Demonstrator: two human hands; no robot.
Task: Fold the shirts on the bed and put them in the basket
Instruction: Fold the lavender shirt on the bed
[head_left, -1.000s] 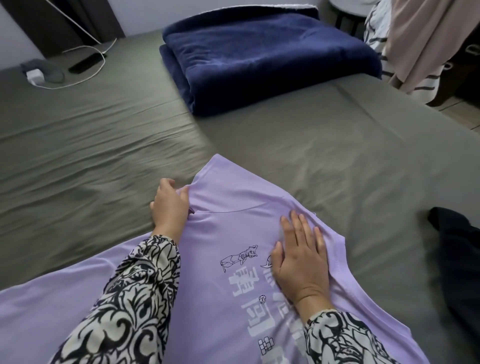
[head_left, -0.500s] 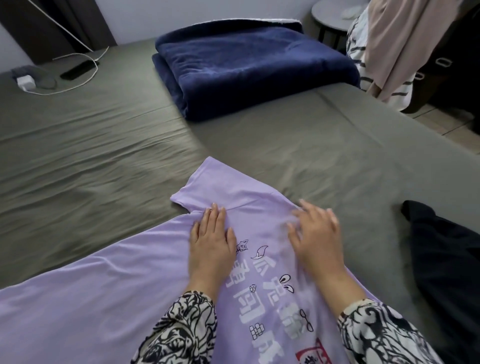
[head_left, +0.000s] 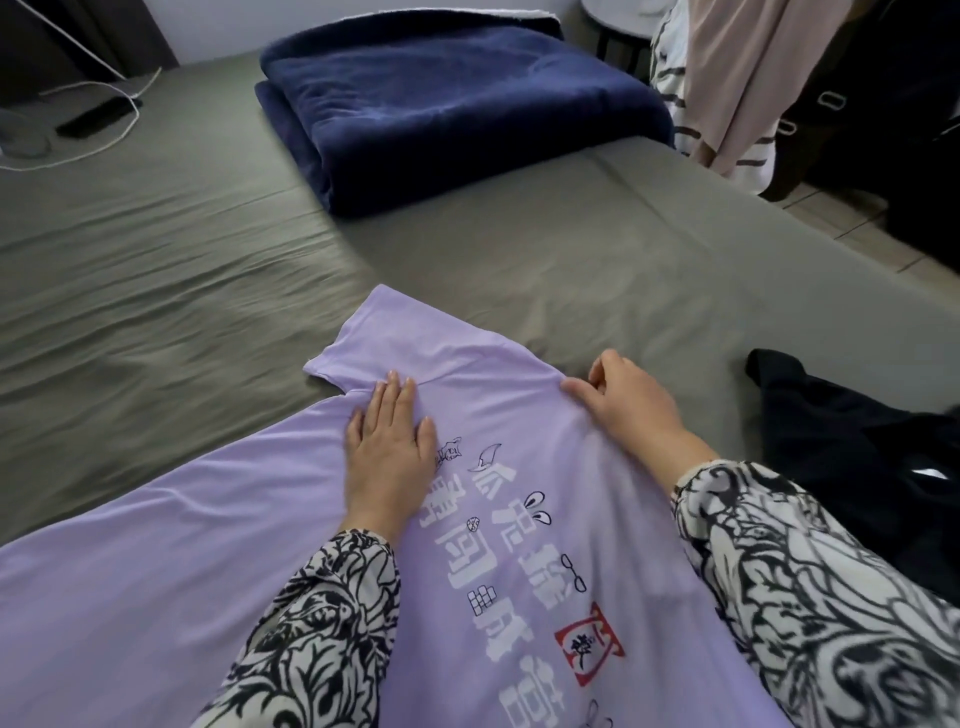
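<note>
Your left hand is lying flat with straight fingers on the purple shirt, which is spreading over the near part of the bed. Your right hand is pinching the shirt's edge with curled fingers. A black garment is lying just beside it.

L hand flat on purple shirt.
</note>
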